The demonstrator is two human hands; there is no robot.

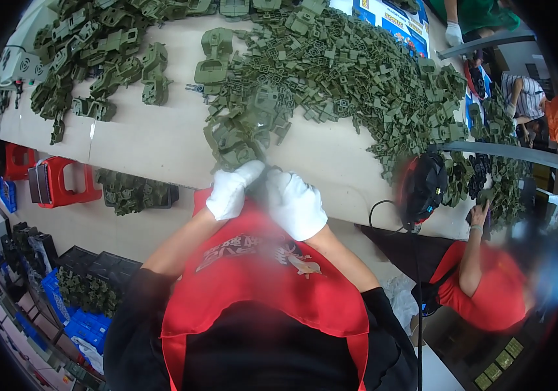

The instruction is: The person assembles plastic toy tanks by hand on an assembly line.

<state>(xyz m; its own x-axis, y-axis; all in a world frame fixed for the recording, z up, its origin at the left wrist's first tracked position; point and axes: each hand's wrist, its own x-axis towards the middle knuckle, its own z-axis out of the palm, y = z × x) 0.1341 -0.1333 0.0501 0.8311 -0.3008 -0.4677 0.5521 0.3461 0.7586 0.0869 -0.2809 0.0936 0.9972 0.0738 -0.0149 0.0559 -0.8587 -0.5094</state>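
Both my hands wear white gloves and meet in front of my red apron, at the near edge of the table (181,174). My left hand (230,190) is closed, its thumb toward the right hand. My right hand (296,205) is closed too, fingers curled inward. Between them is a dark green plastic part (261,189), mostly hidden by the gloves and blurred. Just beyond my fingers lies a green toy vehicle body (236,140). Another green vehicle body (214,55) rests farther back. A wide heap of small green plastic parts (331,65) spreads behind and to the right.
More green vehicle bodies (113,55) pile up at the far left. A black and red device (422,189) with a cable stands at the right edge. Red stools (73,182) and blue crates (90,329) are at the left. A co-worker in red (487,283) reaches in at the right.
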